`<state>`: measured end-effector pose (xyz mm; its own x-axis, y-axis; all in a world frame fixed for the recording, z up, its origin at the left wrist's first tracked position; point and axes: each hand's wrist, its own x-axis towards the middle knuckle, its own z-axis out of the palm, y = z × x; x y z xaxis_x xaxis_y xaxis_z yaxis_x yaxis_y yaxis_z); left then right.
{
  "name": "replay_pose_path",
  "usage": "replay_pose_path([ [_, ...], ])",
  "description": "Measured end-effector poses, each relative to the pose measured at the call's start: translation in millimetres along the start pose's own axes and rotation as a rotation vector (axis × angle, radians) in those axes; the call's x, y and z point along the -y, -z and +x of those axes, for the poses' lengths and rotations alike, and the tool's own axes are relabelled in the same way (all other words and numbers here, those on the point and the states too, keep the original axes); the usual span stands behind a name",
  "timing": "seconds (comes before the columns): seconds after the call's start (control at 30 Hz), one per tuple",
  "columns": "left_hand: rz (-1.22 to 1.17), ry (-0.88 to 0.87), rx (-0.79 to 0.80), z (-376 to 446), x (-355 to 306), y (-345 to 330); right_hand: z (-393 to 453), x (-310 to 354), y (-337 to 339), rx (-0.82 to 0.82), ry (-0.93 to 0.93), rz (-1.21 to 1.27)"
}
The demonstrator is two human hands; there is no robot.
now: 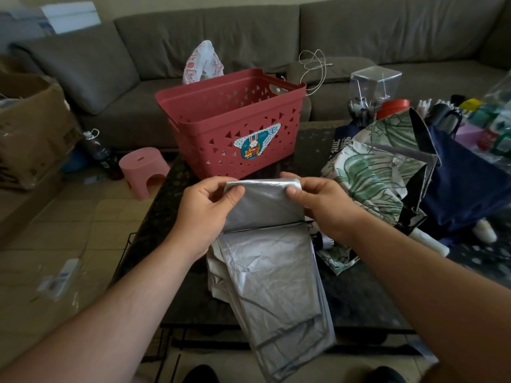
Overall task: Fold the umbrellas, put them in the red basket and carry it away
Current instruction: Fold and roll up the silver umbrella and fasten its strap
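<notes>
Silver umbrella (265, 244) pinched at its rolled top by left hand (204, 214) and right hand (326, 208), draped over desk (171, 217) edge, just before red basket (235, 120), leafy umbrella (370, 172) close right.

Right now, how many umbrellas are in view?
3: a silver umbrella gripped by the left hand and right hand, a leaf-print umbrella beside it, a navy umbrella rightmost. Clutter may hide more.
</notes>
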<state>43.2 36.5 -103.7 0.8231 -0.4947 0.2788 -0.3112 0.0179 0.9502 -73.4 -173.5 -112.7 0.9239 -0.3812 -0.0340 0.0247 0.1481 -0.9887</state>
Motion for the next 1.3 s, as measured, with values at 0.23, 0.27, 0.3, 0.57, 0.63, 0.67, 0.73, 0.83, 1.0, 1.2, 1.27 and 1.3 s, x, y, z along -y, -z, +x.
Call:
replay_pose_path([
  [0.23,-0.016,0.031,-0.016,1,0,0,6,5,-8,-0.203,0.016,0.121],
  [0.27,-0.023,0.037,-0.009,1,1,1,6,5,-9,-0.217,0.02,0.128],
  [0.3,-0.028,0.042,-0.006,1,1,1,7,6,-10,-0.224,0.02,0.135],
  [0.57,-0.021,0.033,0.078,0,-4,6,4,9,-6,-0.173,0.064,0.188],
  [0.63,0.078,0.019,0.174,-1,-5,11,0,11,-4,-0.136,0.116,0.089],
  [0.67,0.17,0.006,0.227,-2,-3,14,-3,12,-2,-0.114,0.14,0.023],
  [0.73,0.371,-0.017,0.305,-3,3,18,-12,18,2,-0.054,0.167,-0.09],
  [0.83,0.644,-0.075,0.394,-6,10,23,-28,25,8,0.014,0.178,-0.21],
  [1.0,0.639,-0.277,0.331,-15,15,24,-47,26,13,0.047,0.138,-0.307],
  [1.2,0.464,-0.426,0.31,-30,2,24,-59,30,20,0.072,0.159,-0.486],
  [1.27,0.461,-0.449,0.337,-39,-5,25,-63,34,24,0.161,0.122,-0.573],
  [1.3,0.473,-0.449,0.364,-42,-8,25,-65,34,25,0.212,0.102,-0.625],
])
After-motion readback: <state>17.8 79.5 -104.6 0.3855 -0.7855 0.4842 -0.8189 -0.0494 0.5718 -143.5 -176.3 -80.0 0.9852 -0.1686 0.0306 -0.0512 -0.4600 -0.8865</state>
